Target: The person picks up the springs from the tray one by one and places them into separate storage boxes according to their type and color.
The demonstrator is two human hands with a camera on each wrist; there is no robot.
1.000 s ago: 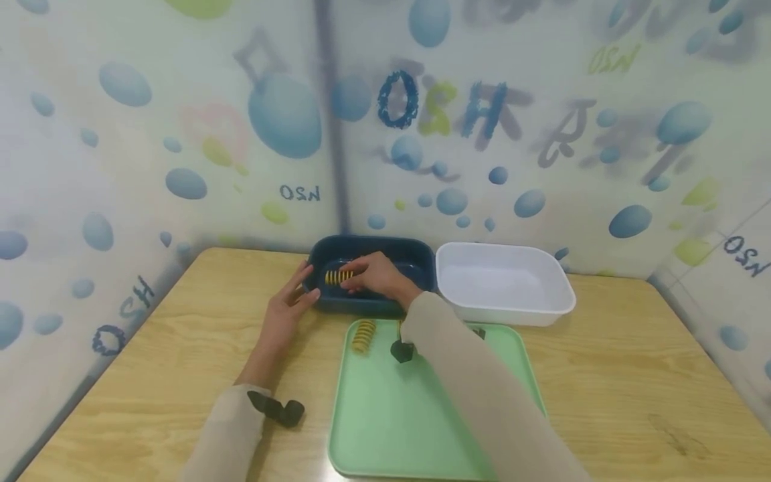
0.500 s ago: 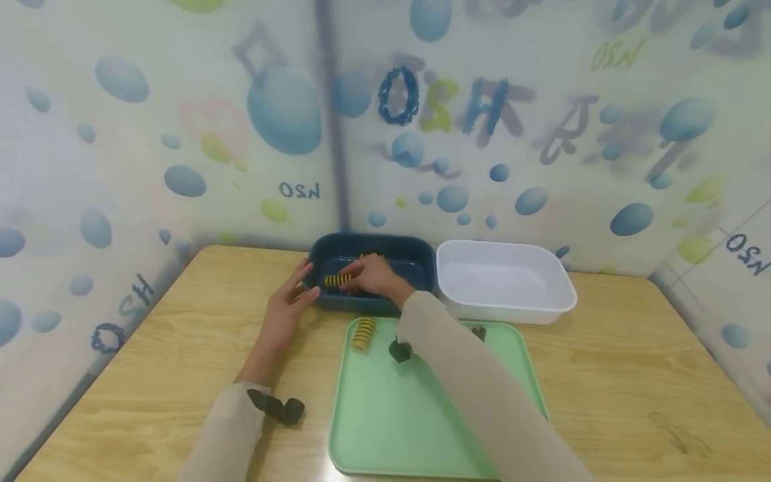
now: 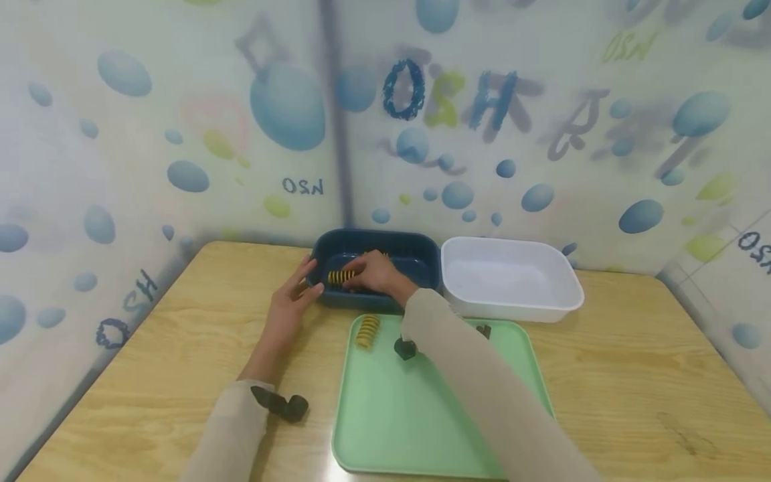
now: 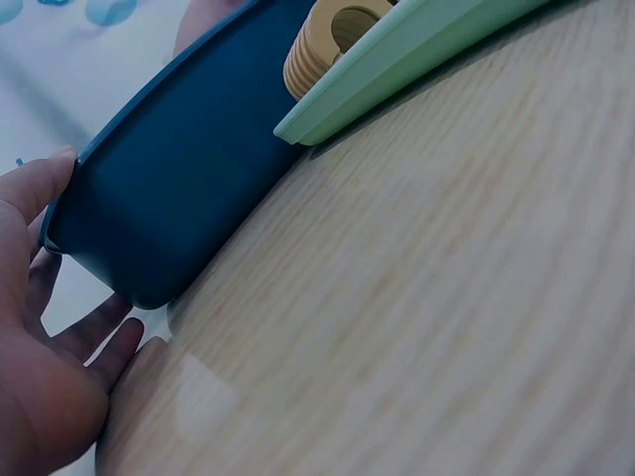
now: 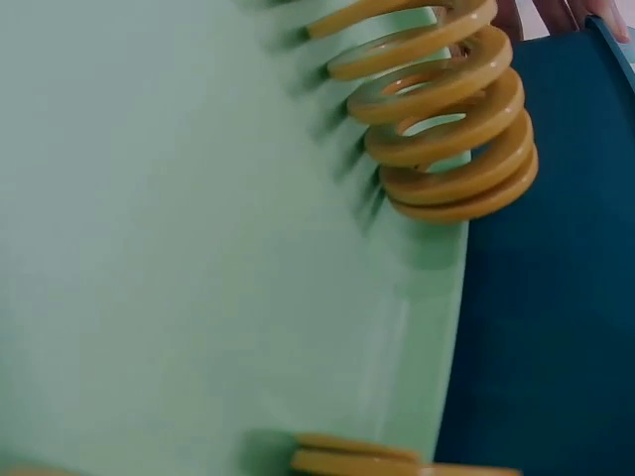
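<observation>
A yellow coil spring (image 3: 340, 278) lies inside the dark blue bin (image 3: 379, 303), toward its left end. My right hand (image 3: 379, 273) reaches into that bin and pinches the spring's right end with thumb and fingers. Part of another spring (image 3: 383, 254) shows just beyond the knuckles. At the bin's left end, my left hand (image 3: 290, 304) spreads its thumb and fingers about the corner, touching the rim; the left wrist view shows this hand (image 4: 45, 347) from close by. A further coil spring (image 3: 367, 331) rests on the green tray (image 3: 415, 415), at its far left corner.
Right of the blue bin stands a white bin (image 3: 512, 311). Small dark pieces (image 3: 484, 331) lie at the tray's far edge, partly behind the right sleeve (image 3: 476, 375). Another yellow coil (image 5: 357, 461) shows at the bottom of the right wrist view. A patterned wall rises behind.
The right hand dipped slightly between the first two frames, uncovering the spring beyond it. Since then both hands have stayed nearly still; the head view has shifted slightly.
</observation>
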